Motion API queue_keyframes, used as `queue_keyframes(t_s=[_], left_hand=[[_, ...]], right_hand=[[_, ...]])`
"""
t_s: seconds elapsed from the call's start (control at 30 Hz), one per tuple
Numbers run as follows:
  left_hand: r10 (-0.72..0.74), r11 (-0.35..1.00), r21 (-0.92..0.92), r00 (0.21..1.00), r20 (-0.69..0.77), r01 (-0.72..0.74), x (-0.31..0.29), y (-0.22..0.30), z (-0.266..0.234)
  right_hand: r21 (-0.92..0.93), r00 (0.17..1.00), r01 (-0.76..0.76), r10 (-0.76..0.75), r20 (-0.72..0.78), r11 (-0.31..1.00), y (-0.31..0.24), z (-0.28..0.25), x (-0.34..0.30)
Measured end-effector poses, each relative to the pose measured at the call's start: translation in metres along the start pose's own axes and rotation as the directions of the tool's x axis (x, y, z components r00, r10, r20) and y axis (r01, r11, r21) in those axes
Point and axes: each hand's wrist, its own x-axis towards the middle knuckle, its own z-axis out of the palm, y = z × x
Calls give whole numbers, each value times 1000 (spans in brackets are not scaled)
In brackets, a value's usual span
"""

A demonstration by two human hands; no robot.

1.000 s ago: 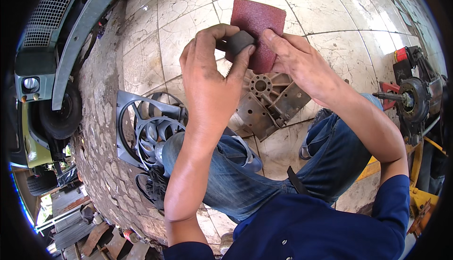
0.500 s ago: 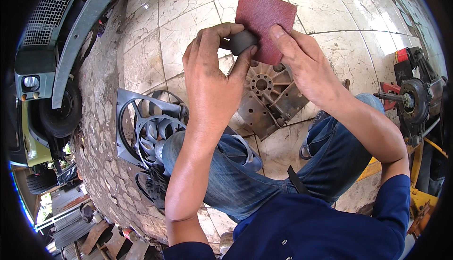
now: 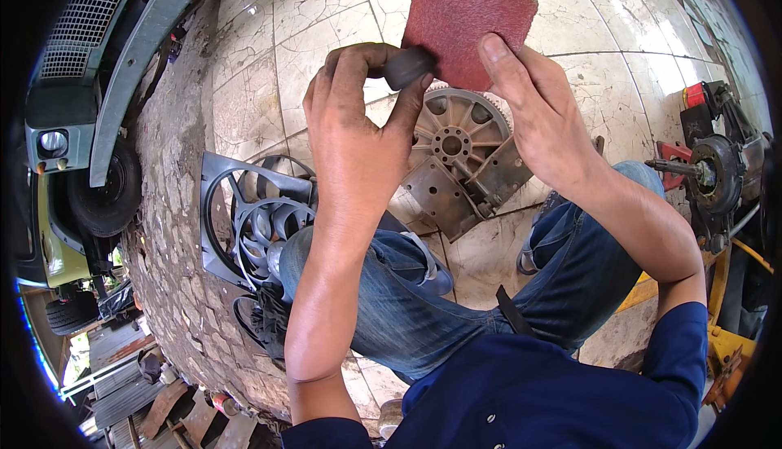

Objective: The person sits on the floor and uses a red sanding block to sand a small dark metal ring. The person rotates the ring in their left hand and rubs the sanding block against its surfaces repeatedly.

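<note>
Between the thumb and fingers of my left hand [image 3: 356, 107] is a small dark round part [image 3: 409, 68], like a short cylinder or ring; its exact kind I cannot make out. My right hand [image 3: 542, 111] pinches a square sheet of reddish sandpaper [image 3: 466, 21], thumb on the near face. The sheet's left edge meets or overlaps the dark part; whether they touch is unclear. Below both hands, a toothed metal flywheel [image 3: 453, 135] lies on the floor with flat brown metal plates [image 3: 440, 196] against it.
A grey fan shroud [image 3: 213, 213] lies left of my knee. A hub assembly [image 3: 709, 168] with a shaft stands at the right, near a yellow metal frame [image 3: 725, 343]. Further left is a vehicle with a black tyre [image 3: 106, 192]. The floor is cracked white tile [image 3: 318, 9].
My left hand has shifted slightly left with the dark part. My right hand has moved right, and the sandpaper is higher and more tilted, uncovering more of the flywheel.
</note>
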Motion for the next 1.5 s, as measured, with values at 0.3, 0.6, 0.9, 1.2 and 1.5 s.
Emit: queue_keyframes(t_s=[0.3,0.6,0.9,1.2,1.5], left_hand=[[-33,999,10,999,-6,33,0,1,-1],[49,999,23,998,-26,-48,1,-1,-1],[113,994,-2,990,-81,-113,1,1,3],[200,980,2,977,-66,-201,-3,4,5],[198,980,12,979,-53,-198,-7,8,9]], right_hand=[[94,996,58,-51,-73,994,-4,2,0],[22,995,99,-98,-12,995,-2,0,0],[-28,995,-31,33,93,999,-3,-4,-1],[-55,995,9,-3,96,998,-2,0,-1],[-104,986,-54,69,150,993,-10,-5,1]])
